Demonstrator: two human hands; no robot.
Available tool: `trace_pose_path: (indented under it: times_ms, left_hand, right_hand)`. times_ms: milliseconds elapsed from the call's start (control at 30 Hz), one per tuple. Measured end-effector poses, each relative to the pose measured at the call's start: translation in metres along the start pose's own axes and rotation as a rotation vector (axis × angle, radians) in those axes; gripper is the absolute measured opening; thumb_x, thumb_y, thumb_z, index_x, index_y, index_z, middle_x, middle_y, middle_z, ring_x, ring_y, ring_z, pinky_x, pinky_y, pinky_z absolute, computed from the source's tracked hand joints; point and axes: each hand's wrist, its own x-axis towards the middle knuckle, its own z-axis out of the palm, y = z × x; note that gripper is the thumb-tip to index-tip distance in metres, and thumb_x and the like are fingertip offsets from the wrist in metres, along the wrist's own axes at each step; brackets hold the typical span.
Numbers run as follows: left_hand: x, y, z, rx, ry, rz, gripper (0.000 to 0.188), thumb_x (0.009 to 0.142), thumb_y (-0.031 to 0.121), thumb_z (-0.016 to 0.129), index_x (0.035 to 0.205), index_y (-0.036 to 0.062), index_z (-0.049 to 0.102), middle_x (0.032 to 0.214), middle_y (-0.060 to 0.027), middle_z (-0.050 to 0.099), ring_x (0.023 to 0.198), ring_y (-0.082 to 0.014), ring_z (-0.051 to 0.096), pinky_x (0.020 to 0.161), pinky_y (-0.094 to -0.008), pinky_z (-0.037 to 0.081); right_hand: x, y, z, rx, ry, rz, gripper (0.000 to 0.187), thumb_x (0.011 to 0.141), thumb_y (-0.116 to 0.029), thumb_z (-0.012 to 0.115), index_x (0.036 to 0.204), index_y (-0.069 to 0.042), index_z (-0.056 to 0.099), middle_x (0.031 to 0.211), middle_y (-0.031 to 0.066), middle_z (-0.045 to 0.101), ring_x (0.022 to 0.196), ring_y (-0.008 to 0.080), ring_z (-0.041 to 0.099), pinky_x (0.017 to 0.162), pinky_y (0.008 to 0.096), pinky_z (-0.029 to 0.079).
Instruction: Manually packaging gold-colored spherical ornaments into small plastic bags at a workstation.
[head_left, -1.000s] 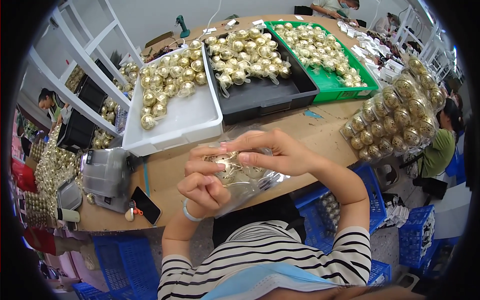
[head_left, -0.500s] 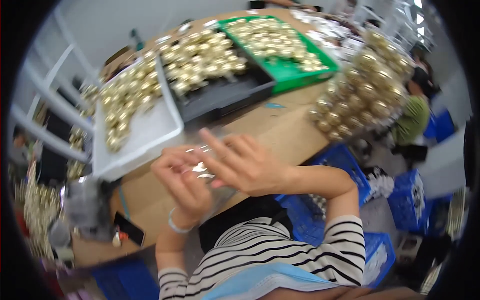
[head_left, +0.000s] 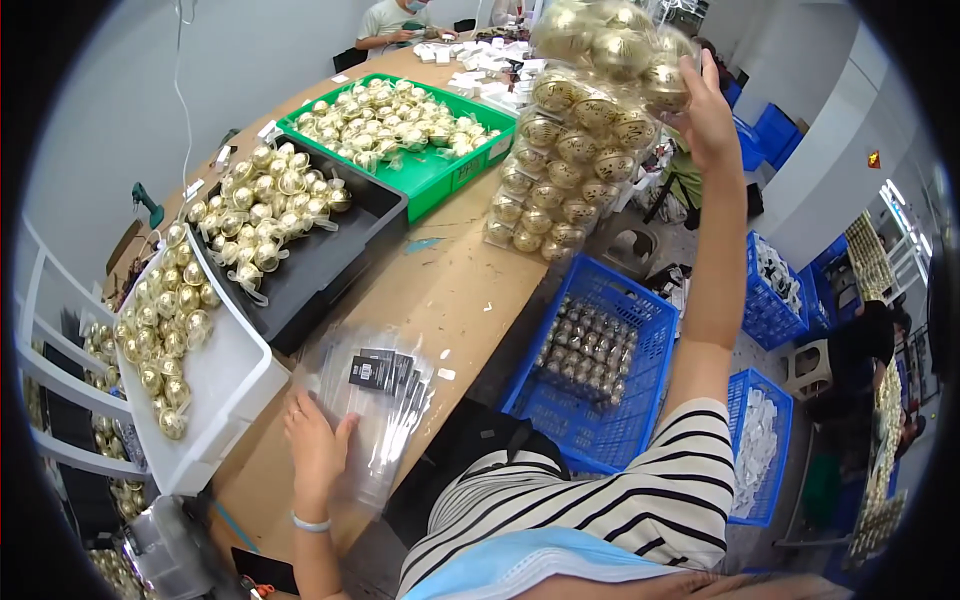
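My left hand (head_left: 318, 440) lies with its fingers apart at the edge of a fanned stack of clear plastic bags (head_left: 385, 440) on the table. Dark labels (head_left: 370, 371) show at the upper end of these bags. My right arm stretches far out to the right. At its end, my right hand (head_left: 708, 112) grips the side of a clear pack of gold balls (head_left: 620, 50), slightly blurred, on top of a tall pile. Below it, more packed gold balls (head_left: 565, 175) stand in layers at the table's right edge, with dark writing on the balls.
Loose gold balls fill much of a white tray (head_left: 240, 425), a black tray (head_left: 350, 270) and a green tray (head_left: 445, 190) along the table (head_left: 470, 290). A blue crate (head_left: 570, 430) with packed balls stands beside me. Across the table sits another person (head_left: 395, 25).
My hands have parted from over the table, where they were together at clear plastic. The right reached up to the pile's top pack; the left lowered to the bags. The view turned right.
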Motion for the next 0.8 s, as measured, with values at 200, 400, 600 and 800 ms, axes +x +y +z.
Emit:
trace_pose_path:
  times_ms: [200, 400, 600, 800]
  left_hand:
    - [0.017, 0.0, -0.013, -0.008, 0.137, -0.031, 0.104, 0.059, 0.031, 0.095, 0.14, -0.0076, 0.043, 0.13, -0.0274, 0.051, 0.127, -0.0432, 0.044, 0.109, -0.05, 0.037]
    - [0.014, -0.009, -0.023, -0.074, 0.281, 0.027, 0.046, 0.075, 0.015, 0.084, 0.111, 0.002, 0.059, 0.098, -0.0156, 0.064, 0.094, -0.033, 0.06, 0.081, -0.0418, 0.05]
    - [0.017, 0.016, -0.067, -0.685, 0.183, 0.06, 0.012, 0.099, 0.012, 0.064, 0.105, 0.0028, 0.06, 0.068, -0.0033, 0.06, 0.058, -0.0093, 0.059, 0.045, -0.0244, 0.046]
    - [0.011, 0.019, -0.119, -0.64, 0.205, -0.161, 0.013, 0.102, 0.015, 0.058, 0.1, 0.0025, 0.061, 0.065, -0.0009, 0.057, 0.057, -0.0069, 0.058, 0.044, -0.0234, 0.045]
  right_hand:
    - [0.075, 0.047, -0.052, -0.271, -0.318, 0.285, 0.074, 0.101, -0.055, 0.053, 0.158, -0.014, 0.031, 0.143, 0.0204, 0.051, 0.113, 0.0255, 0.064, 0.088, 0.0386, 0.055]
    - [-0.058, 0.035, 0.032, -0.882, 0.211, -0.636, 0.038, 0.104, -0.027, 0.051, 0.132, -0.002, 0.061, 0.117, 0.0188, 0.067, 0.104, 0.0322, 0.066, 0.089, 0.0446, 0.05]
    - [-0.252, 0.123, 0.188, -0.102, -0.805, -0.348, 0.059, 0.084, -0.016, 0.079, 0.134, 0.005, 0.057, 0.13, 0.021, 0.061, 0.114, 0.0398, 0.059, 0.096, 0.0455, 0.049]
    - [-0.279, 0.092, 0.221, -0.083, -0.54, -0.839, 0.031, 0.084, -0.001, 0.077, 0.114, 0.001, 0.07, 0.114, 0.0151, 0.07, 0.098, 0.0312, 0.066, 0.089, 0.0386, 0.052]
